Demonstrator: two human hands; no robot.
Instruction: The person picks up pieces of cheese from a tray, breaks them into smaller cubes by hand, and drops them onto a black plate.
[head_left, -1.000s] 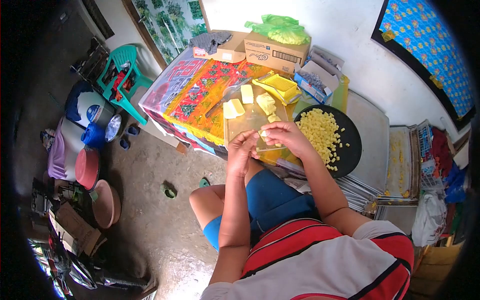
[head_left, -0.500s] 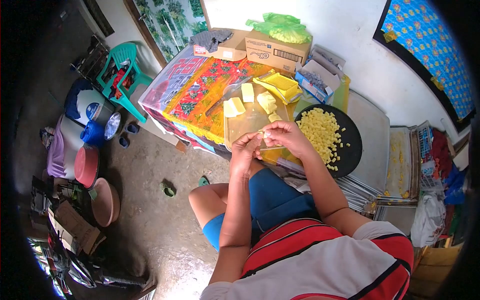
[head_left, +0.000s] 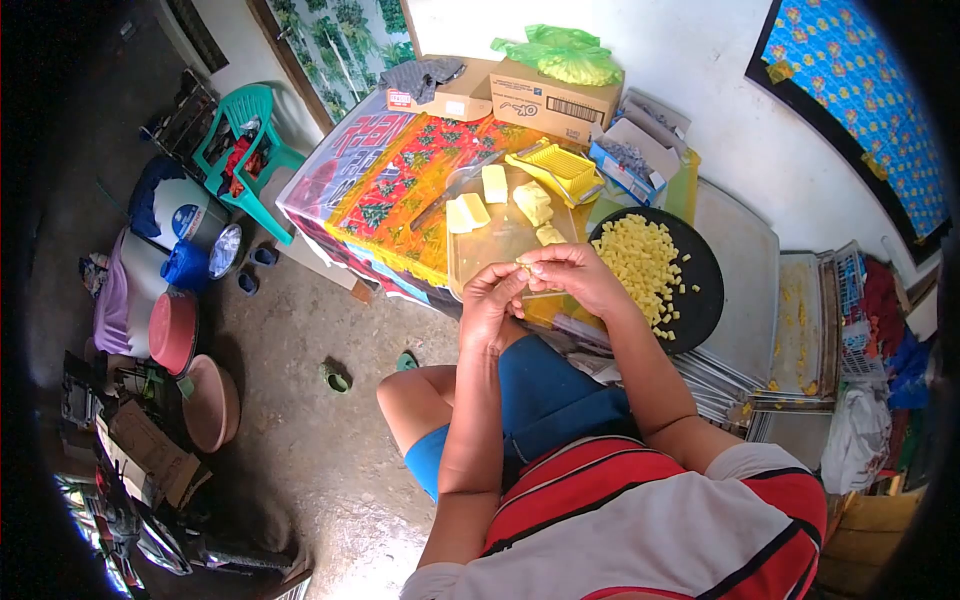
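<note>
Two hands work together at the board's near edge: left hand and right hand meet fingertip to fingertip, pinched on a small yellow piece. Keep the pinch light and close above the board, so loose bits fall on it. Right of the hands, a black pan holds yellow cubes. Beyond the hands, larger yellow blocks lie on the board.
</note>
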